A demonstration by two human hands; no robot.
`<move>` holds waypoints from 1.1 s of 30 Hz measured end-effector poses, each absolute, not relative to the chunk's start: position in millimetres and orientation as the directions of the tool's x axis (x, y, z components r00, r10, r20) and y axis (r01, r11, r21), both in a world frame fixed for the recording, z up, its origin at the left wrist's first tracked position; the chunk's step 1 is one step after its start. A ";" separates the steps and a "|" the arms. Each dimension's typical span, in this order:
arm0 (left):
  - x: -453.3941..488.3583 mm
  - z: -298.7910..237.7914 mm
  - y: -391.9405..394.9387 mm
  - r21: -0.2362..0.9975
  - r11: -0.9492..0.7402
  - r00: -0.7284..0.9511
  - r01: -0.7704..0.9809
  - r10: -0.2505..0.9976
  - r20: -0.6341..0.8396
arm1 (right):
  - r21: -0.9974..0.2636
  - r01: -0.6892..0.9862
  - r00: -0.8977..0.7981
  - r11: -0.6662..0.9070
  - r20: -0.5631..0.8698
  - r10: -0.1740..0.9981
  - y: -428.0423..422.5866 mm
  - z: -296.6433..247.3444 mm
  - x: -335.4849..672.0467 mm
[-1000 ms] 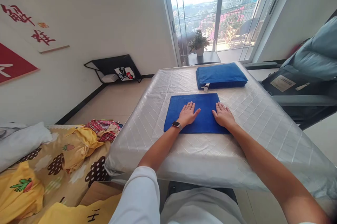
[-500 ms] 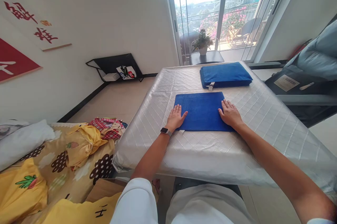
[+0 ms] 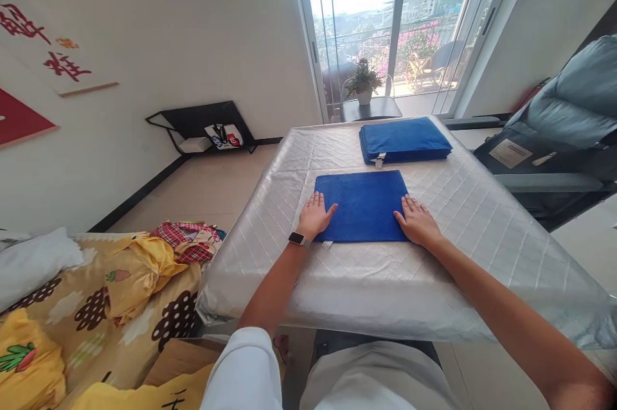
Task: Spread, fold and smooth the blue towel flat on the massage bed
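Observation:
A blue rectangular cloth lies flat on a table with a silvery quilted cover. A small white tag pokes out at its near left edge. My left hand, with a watch on the wrist, rests flat on the cloth's left edge, thumb spread. On the right edge lies my right hand, fingers extended and thumb apart. Neither hand grasps the cloth. Beyond it sits a stack of folded blue cloths, with a white tag hanging at its front left corner.
At left is a bed with patterned bedding and yellow clothes. A grey padded chair stands right of the table. A potted plant sits on a chair by the glass door. A black rack stands by the wall.
The view has shifted slightly, so the scene sits a little further left. Both hands stay flat on the cloth's edges, with little visible movement.

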State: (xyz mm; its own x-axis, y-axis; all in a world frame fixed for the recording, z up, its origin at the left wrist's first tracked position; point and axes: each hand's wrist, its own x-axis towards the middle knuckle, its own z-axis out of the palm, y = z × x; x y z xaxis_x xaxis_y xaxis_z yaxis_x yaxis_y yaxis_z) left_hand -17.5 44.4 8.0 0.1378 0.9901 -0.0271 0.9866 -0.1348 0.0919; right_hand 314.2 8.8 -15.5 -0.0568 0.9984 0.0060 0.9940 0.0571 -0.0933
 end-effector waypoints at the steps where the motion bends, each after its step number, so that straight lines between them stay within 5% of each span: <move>1: -11.0 10.9 44.3 0.086 -0.136 0.137 0.987 0.991 -0.010 | -0.097 0.994 -0.056 0.057 0.011 0.998 9.1 -15.9 313.9; 8: 119.9 17.1 36.5 0.145 -0.578 0.574 0.803 0.815 0.076 | -0.092 0.994 -0.063 0.064 0.015 0.998 8.5 -17.2 313.8; 11: 170.4 11.5 36.3 0.142 -0.646 0.639 0.750 0.763 0.097 | -0.080 0.992 -0.093 0.095 0.035 0.995 5.7 -18.1 315.2; 33: -28.4 -4.0 -1.6 0.126 -0.224 0.225 0.966 0.974 0.012 | -0.069 0.996 -0.058 0.061 0.035 0.998 3.7 -6.8 310.0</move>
State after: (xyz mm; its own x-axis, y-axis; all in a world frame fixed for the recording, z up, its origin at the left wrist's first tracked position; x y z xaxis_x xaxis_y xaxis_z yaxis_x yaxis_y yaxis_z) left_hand -28.4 -1.6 -4.0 0.2247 0.9744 0.0122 0.9663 -0.2244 0.1264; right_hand 310.0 3.7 -6.8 -0.0582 0.9977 0.0351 0.9957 0.0605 -0.0694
